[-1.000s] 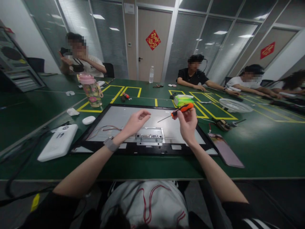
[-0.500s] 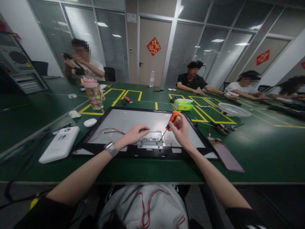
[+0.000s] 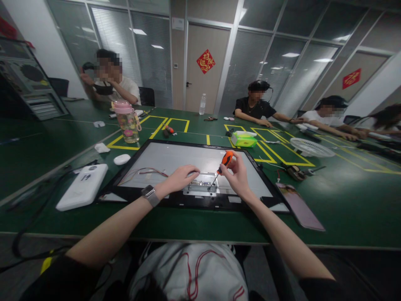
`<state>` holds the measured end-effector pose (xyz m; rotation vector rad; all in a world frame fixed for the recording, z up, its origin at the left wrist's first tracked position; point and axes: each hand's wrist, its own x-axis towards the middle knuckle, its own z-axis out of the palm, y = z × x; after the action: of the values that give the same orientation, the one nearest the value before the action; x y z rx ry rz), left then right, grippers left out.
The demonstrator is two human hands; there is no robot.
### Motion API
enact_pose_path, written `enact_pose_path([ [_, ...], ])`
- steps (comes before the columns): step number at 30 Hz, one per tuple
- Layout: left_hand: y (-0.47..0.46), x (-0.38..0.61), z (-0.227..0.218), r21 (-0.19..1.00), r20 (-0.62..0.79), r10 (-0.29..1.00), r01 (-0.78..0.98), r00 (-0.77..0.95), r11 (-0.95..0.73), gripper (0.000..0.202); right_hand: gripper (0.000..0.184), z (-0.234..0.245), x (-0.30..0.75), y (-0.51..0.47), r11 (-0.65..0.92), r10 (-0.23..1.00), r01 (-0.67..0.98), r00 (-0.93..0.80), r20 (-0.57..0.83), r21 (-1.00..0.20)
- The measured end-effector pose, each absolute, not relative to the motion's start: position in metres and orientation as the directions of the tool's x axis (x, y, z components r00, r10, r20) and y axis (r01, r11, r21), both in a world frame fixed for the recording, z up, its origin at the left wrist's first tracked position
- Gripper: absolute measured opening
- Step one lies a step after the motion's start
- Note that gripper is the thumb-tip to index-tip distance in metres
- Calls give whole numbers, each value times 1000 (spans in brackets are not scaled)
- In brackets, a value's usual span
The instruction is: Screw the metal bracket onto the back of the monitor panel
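Two hands over one flat screen (image 3: 175,154), lying flat mid-table, its dark frame roughly parallel to the near table edge. Right hand (image 3: 237,175) grips an orange-black screwdriver (image 3: 226,162) by the handle, shaft slanting down to the right end of the metal bracket (image 3: 200,192); the bracket sits on the screen's 6 o'clock side. Can't tell whether the tip seats in a screw, too small. Left hand (image 3: 180,179) is palm-down over the bracket's left end, fingers loosely bent; can't tell if they pinch anything. Clock from screen centre, 12 = far side. Edges: at 6, a strip of green table (image 3: 175,225) runs between frame and table edge. At 9, a white slab (image 3: 83,187) lies just beside the frame corner; at 4, a phone (image 3: 302,209) crowds the opposite corner. Tightest sideways there. At 12, green table with yellow tape (image 3: 208,139) runs from near the frame to a clear bottle (image 3: 202,104), well apart. Thin wires (image 3: 147,171) lie across the screen toward 9. Containers: pink-lidded bottle (image 3: 127,125) at 10, upright, see-through, yellowish near the base, fill level unclear. Clear bottle upright too, level unreadable. Green tissue pack (image 3: 244,139) at 1, white tissue showing on top.
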<state>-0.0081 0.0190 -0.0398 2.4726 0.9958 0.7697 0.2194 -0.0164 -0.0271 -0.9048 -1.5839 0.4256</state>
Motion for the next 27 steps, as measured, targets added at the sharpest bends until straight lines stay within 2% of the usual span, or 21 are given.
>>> enact_pose_path([
  [6,19,-8,-40,513,350,711,510,610,-690,38,54,-8,211,-27,702,677,426,-148,721,-571],
  [11,21,-8,-39,535,327,727,515,604,-669,38,40,19,195,-24,732,657,490,-322,682,-473],
  [13,22,-9,-38,544,310,726,512,613,-665,39,28,25,189,-21,736,655,461,-305,691,-495],
  [15,24,-11,-36,526,304,723,523,621,-671,39,23,25,185,-18,721,679,409,-259,687,-559],
  [17,27,-13,-32,452,316,717,566,621,-690,38,23,22,184,-16,699,713,303,-211,669,-649],
  [20,35,-16,-21,242,338,696,656,633,-715,35,21,16,187,-17,675,738,155,-143,660,-721],
  [24,48,-14,-12,-65,298,685,730,665,-680,34,25,13,197,-19,642,766,111,-123,631,-758],
  [27,56,-13,-17,-166,274,683,733,677,-660,33,24,13,203,-17,629,777,73,-93,623,-774],
])
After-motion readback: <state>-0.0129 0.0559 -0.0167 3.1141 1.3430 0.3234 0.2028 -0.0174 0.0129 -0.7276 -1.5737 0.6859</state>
